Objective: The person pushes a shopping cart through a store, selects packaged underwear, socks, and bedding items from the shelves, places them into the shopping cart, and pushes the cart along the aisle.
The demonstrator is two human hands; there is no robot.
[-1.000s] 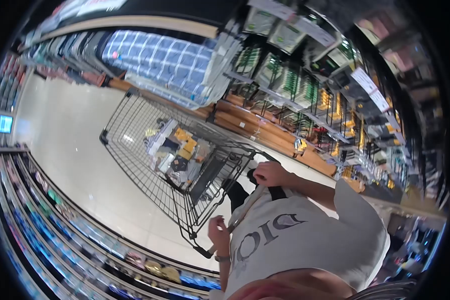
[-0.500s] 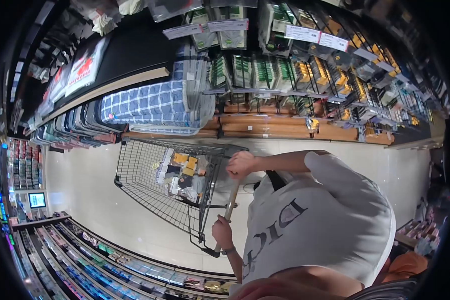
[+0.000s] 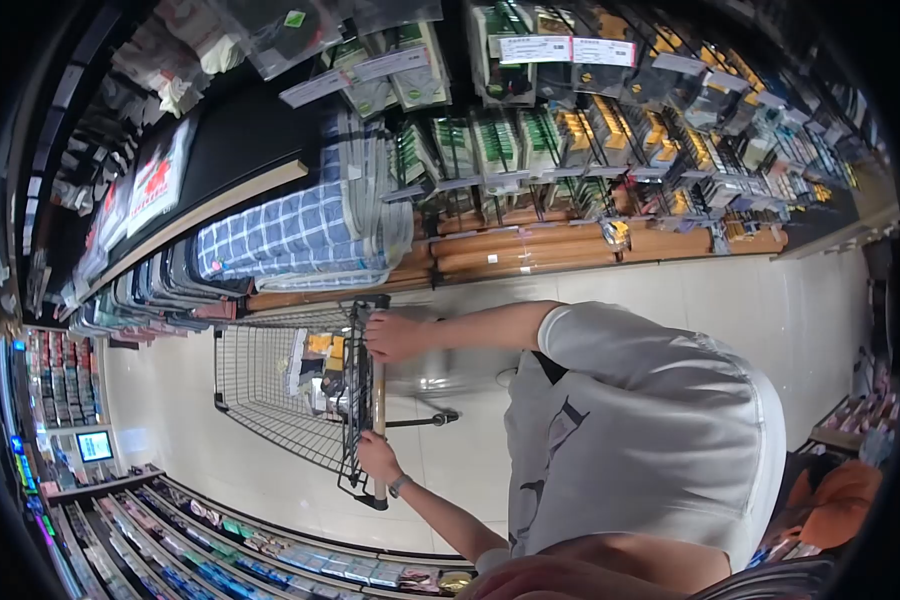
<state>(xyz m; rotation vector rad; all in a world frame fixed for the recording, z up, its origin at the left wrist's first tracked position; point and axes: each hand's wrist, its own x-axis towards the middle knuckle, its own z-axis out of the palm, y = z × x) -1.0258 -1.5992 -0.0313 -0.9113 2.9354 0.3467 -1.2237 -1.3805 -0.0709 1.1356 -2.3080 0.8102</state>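
A shopping cart (image 3: 270, 400) made of dark wire stands in front of me, at the left of the view. Both my hands grip its pale handle bar (image 3: 379, 400). My right hand (image 3: 395, 335) is closed round the upper end of the bar. My left hand (image 3: 378, 457), with a watch or band on its wrist, is closed near the lower end. Both arms reach well forward. Inside the cart lie several packaged items (image 3: 320, 352), some with yellow and some with white wrapping. The handle side of the basket hides part of them.
A shelf of folded checked bedding (image 3: 270, 240) runs along my right side, with hanging green and yellow packets (image 3: 505, 142) beside it. Low racks of small goods (image 3: 270, 550) line my left. A lit screen (image 3: 95, 446) stands ahead. Pale tiles cover the aisle floor (image 3: 590, 285).
The cart has rolled away from my body and its handle has swung straighter across me. My arms have stretched out with it, both hands still on the bar.
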